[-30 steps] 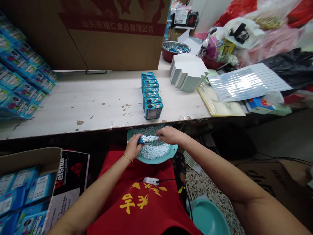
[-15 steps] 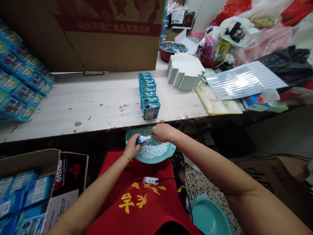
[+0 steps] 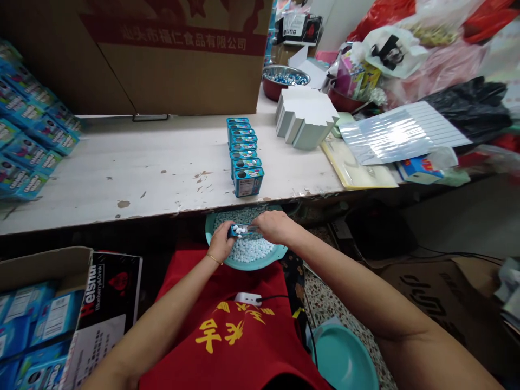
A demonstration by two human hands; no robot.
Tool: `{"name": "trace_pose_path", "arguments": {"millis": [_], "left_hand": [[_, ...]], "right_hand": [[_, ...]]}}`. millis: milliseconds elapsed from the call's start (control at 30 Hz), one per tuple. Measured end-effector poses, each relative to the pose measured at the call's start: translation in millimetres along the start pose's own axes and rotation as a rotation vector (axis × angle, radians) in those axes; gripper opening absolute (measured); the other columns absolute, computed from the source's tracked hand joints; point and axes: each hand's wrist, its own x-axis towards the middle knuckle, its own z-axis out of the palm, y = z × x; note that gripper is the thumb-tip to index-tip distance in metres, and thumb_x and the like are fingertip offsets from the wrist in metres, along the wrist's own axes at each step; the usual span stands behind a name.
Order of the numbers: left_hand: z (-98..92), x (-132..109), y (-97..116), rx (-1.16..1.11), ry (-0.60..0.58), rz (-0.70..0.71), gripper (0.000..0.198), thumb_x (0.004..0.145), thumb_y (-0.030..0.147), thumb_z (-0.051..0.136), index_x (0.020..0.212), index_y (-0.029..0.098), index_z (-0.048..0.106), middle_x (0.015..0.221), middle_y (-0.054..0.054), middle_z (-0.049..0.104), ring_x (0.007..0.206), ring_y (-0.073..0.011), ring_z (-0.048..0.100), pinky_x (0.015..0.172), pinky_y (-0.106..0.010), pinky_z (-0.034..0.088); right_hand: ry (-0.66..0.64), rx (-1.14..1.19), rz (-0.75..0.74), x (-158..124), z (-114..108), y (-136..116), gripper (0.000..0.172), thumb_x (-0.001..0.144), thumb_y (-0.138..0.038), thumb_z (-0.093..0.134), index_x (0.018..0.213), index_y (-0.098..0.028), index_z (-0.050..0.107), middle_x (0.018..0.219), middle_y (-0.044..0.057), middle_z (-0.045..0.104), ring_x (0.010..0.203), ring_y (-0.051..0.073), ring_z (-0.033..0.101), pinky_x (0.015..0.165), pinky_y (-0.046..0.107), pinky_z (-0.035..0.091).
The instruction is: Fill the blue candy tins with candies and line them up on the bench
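My left hand (image 3: 220, 242) is closed around the left end of a small blue tin (image 3: 232, 231), held above a turquoise basin (image 3: 248, 265). White candy pellets (image 3: 239, 230) show at the tin's opening. Under both hands, the basin is filled with loose white pellets (image 3: 254, 249). My right hand (image 3: 273, 226) is closed at the tin's right end, fingers pinched on something see-through and narrow that I cannot make out. Several blue tins (image 3: 248, 182) stand upright in a row on the white table just beyond the basin.
White stacked card pieces (image 3: 306, 116) and a metal bowl of blue-wrapped items (image 3: 286, 78) lie behind right. A large carton (image 3: 182, 76) stands at the back. Blue packs (image 3: 28, 124) are piled left; an open box (image 3: 77, 265) sits lower left. A turquoise tub (image 3: 345, 357) rests on the floor.
The white pellets, heaped along the tin before, now show mainly at its left end. My right hand has come lower against the tin's right end. The whole view has shifted slightly.
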Motion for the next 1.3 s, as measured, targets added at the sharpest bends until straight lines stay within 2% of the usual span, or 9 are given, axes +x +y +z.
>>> {"name": "trace_pose_path", "arguments": {"millis": [200, 333, 400, 500, 667, 800, 933, 1100, 1300], "left_hand": [[-0.6, 1, -6, 0.026, 0.019, 0.0, 0.035, 0.068, 0.015, 0.052, 0.103, 0.018, 0.048, 0.099, -0.007, 0.054, 0.094, -0.0208, 0.05, 0.086, -0.036, 0.039], [-12.8, -4, -9, -0.037, 0.07, -0.031, 0.034, 0.07, 0.017, 0.053, 0.103, 0.019, 0.048, 0.098, -0.006, 0.054, 0.093, -0.0196, 0.051, 0.087, -0.035, 0.039], [-25.1, -9, -11, -0.087, 0.116, -0.093, 0.034, 0.07, 0.023, 0.054, 0.104, 0.02, 0.048, 0.096, -0.004, 0.055, 0.09, -0.0185, 0.053, 0.085, -0.033, 0.041], [-46.8, -18, -16, -0.157, 0.188, -0.167, 0.039, 0.069, 0.031, 0.058, 0.105, 0.02, 0.046, 0.095, -0.002, 0.055, 0.085, -0.0168, 0.054, 0.081, -0.031, 0.042], [-65.9, -32, -26, -0.251, 0.275, -0.246, 0.04, 0.067, 0.034, 0.06, 0.102, 0.019, 0.047, 0.093, -0.002, 0.055, 0.084, -0.016, 0.054, 0.08, -0.03, 0.044], [-66.6, -37, -29, -0.323, 0.271, -0.279, 0.041, 0.067, 0.033, 0.06, 0.102, 0.019, 0.045, 0.092, -0.002, 0.055, 0.085, -0.0157, 0.055, 0.08, -0.031, 0.044], [-68.4, -35, -27, -0.333, 0.28, -0.271, 0.04, 0.067, 0.033, 0.061, 0.102, 0.019, 0.045, 0.092, -0.002, 0.055, 0.084, -0.0155, 0.055, 0.08, -0.03, 0.044], [-60.9, -25, -21, -0.241, 0.265, -0.224, 0.04, 0.068, 0.032, 0.061, 0.103, 0.02, 0.047, 0.094, -0.002, 0.056, 0.084, -0.0157, 0.055, 0.079, -0.03, 0.044], [-35.1, -8, -4, -0.045, 0.18, -0.092, 0.032, 0.07, 0.021, 0.056, 0.101, 0.019, 0.05, 0.097, -0.005, 0.057, 0.09, -0.0183, 0.053, 0.084, -0.032, 0.041]], "right_hand": [[0.06, -0.032, -0.014, -5, -6, -5, 0.024, 0.078, -0.018, 0.042, 0.092, -0.015, 0.061, 0.089, 0.012, 0.064, 0.082, 0.026, 0.061, 0.067, 0.037, 0.046], [0.052, 0.019, 0.022, -14, 2, 21, 0.025, 0.081, -0.025, 0.043, 0.101, -0.022, 0.058, 0.095, 0.009, 0.063, 0.087, 0.024, 0.059, 0.071, 0.035, 0.045], [0.019, 0.068, 0.092, -12, 24, 39, 0.027, 0.081, -0.027, 0.044, 0.106, -0.024, 0.055, 0.098, 0.008, 0.063, 0.09, 0.023, 0.059, 0.074, 0.034, 0.044], [-0.072, 0.184, 0.216, 7, 75, 50, 0.028, 0.08, -0.019, 0.045, 0.106, -0.022, 0.056, 0.099, 0.011, 0.063, 0.092, 0.024, 0.058, 0.076, 0.036, 0.043], [-0.062, 0.385, 0.218, 66, 151, 12, 0.035, 0.082, -0.018, 0.043, 0.115, -0.02, 0.053, 0.107, 0.01, 0.061, 0.098, 0.022, 0.056, 0.083, 0.033, 0.042], [0.018, 0.644, 0.148, 95, 172, -13, 0.037, 0.081, -0.019, 0.045, 0.118, -0.017, 0.051, 0.112, 0.007, 0.06, 0.1, 0.018, 0.055, 0.084, 0.026, 0.042], [0.065, 0.812, 0.091, 83, 162, 3, 0.036, 0.078, -0.017, 0.047, 0.114, -0.011, 0.05, 0.102, 0.007, 0.062, 0.089, 0.015, 0.057, 0.076, 0.024, 0.045], [0.165, 1.016, -0.035, 38, 104, 38, 0.032, 0.073, -0.017, 0.051, 0.104, -0.012, 0.055, 0.089, 0.004, 0.062, 0.079, 0.014, 0.055, 0.071, 0.025, 0.043], [0.096, 0.718, -0.131, 9, 26, 39, 0.028, 0.076, -0.021, 0.051, 0.102, -0.018, 0.061, 0.092, 0.004, 0.064, 0.084, 0.016, 0.056, 0.074, 0.026, 0.042]]}}
